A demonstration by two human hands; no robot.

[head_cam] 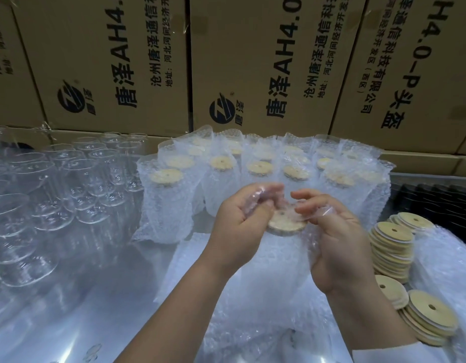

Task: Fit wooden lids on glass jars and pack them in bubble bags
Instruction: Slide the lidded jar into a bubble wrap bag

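My two hands met in the middle of the view, over a shiny desk [82, 297]. Between them stood a glass jar inside a bubble bag [274, 271], and the jar's round wooden lid [284, 224], with a small hole in its middle, showed at the bag's open top. My left hand [237, 218] gripped the bag's top edge on the left side of the lid, its fingers [263, 191] curled around a fold of clear plastic. My right hand [339, 237] pinched the bag's edge on the right side of the lid, with the plastic bunched between its fingers [305, 195] and thumb.

Just behind my hands, rows of packed jars [253, 174] stood upright in their own bubble bags, lids visible at the tops. To the left, many empty glass jars [69, 174] stood close together without lids. To the right, near my right wrist, loose wooden lids lay in leaning stacks [391, 247], partly on more bubble wrap. Large cardboard boxes [266, 61] printed with black lettering formed a wall along the back of the desk.
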